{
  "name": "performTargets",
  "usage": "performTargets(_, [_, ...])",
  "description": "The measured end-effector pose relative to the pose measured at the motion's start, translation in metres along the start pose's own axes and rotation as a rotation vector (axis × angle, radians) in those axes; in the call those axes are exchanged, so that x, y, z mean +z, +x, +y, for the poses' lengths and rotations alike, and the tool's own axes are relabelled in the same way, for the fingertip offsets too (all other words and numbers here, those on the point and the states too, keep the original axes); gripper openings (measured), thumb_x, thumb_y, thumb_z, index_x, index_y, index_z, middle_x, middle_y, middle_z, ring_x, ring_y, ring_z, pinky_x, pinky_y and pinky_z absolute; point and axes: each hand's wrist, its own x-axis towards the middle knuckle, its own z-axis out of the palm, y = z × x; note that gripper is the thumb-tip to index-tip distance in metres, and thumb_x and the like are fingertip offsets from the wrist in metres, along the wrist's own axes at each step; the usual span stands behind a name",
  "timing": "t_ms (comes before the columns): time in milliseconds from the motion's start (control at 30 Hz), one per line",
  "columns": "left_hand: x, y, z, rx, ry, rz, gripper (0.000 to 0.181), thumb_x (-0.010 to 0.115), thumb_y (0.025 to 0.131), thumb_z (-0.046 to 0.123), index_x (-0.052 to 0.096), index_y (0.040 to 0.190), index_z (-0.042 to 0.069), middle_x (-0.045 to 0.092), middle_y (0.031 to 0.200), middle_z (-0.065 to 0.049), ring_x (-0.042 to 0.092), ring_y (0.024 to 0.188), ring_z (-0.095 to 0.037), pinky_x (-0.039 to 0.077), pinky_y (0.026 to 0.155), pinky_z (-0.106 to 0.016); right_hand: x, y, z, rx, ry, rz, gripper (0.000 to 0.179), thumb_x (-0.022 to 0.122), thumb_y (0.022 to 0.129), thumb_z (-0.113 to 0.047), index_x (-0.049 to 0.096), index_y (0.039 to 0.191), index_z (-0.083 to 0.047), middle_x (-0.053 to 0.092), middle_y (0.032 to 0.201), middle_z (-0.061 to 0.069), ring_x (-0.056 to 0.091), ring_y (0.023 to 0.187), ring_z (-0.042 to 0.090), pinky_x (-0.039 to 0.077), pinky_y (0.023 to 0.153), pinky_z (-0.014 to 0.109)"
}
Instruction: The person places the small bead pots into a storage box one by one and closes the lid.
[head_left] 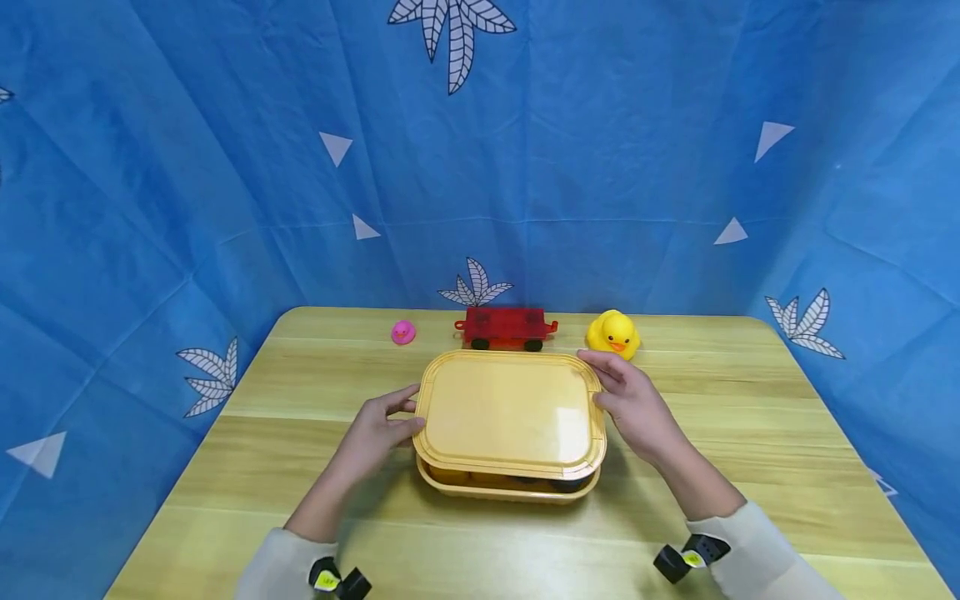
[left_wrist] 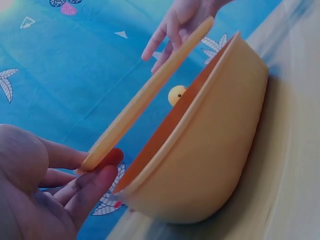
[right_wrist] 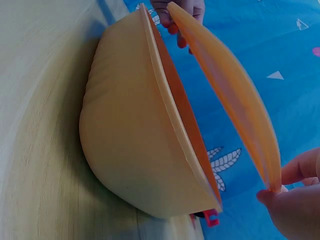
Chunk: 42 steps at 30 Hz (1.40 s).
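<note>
A yellow plastic lid (head_left: 510,408) hangs just above a matching deep box (head_left: 502,493), with a gap between them that shows in both wrist views. My left hand (head_left: 382,427) pinches the lid's left edge between thumb and fingers. On the other side my right hand (head_left: 630,402) grips the lid's right edge near its far corner. Seen from the left wrist, the lid (left_wrist: 145,100) tilts over the open box (left_wrist: 205,135). Dark and orange shapes inside the box are mostly hidden under the lid.
Behind the box, a red toy wagon (head_left: 504,327) with black wheels stands near the table's back edge. To its left sits a small pink duck (head_left: 403,332), to its right a bigger yellow duck (head_left: 615,333). A blue patterned cloth (head_left: 525,167) surrounds the wooden table (head_left: 300,367).
</note>
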Motion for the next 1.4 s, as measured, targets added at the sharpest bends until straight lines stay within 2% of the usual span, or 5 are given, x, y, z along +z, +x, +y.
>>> performTargets(367, [0.003,0.0,-0.003,-0.023,-0.199,0.009,0.053,0.063,0.1,-0.001,0.046,0.15,-0.008,0.052,0.128,-0.02,0.063,0.073,-0.006,0.057,0.066,-0.021,-0.01,-0.007,-0.004,0.1,0.126,-0.038,0.063,0.051,0.104,0.002,0.025,0.16,0.001,0.035,0.159,0.027,0.055,0.133,0.023,0.054,0.095,0.022])
performTargets(633, [0.004,0.0,0.001,-0.008,-0.297,0.047,0.051,0.06,0.1,-0.006,0.048,0.149,-0.006,0.052,0.126,-0.019,0.067,0.079,-0.011,0.059,0.068,-0.02,-0.016,-0.015,-0.005,0.203,0.114,-0.127,0.067,0.059,0.104,-0.006,0.023,0.16,0.007,0.059,0.136,0.026,0.07,0.103,0.016,0.062,0.087,0.035])
performTargets(1067, [0.002,-0.004,0.007,0.049,-0.195,0.159,0.031,0.066,0.097,-0.003,0.063,0.127,-0.01,0.059,0.112,-0.014,0.071,0.081,-0.013,0.063,0.075,-0.03,-0.016,-0.026,-0.01,0.091,-0.054,-0.093,0.047,0.067,0.101,-0.01,0.05,0.14,0.01,0.065,0.117,0.025,0.072,0.097,0.022,0.063,0.08,0.049])
performTargets(1233, [0.001,-0.008,0.009,0.116,-0.218,0.179,0.029,0.069,0.095,-0.004,0.064,0.123,-0.011,0.064,0.108,-0.012,0.074,0.085,-0.015,0.063,0.079,-0.032,-0.013,-0.032,-0.015,0.034,-0.099,-0.035,0.04,0.068,0.101,-0.012,0.058,0.133,0.009,0.067,0.118,0.025,0.073,0.097,0.019,0.063,0.082,0.043])
performTargets(1400, [0.0,-0.01,0.008,0.221,-0.049,0.254,0.016,0.075,0.093,0.002,0.073,0.108,-0.005,0.063,0.097,-0.006,0.065,0.09,-0.014,0.058,0.077,-0.023,-0.011,-0.038,-0.018,-0.039,-0.249,0.037,0.029,0.071,0.099,-0.015,0.068,0.122,0.001,0.072,0.111,0.016,0.07,0.098,0.015,0.061,0.085,0.028])
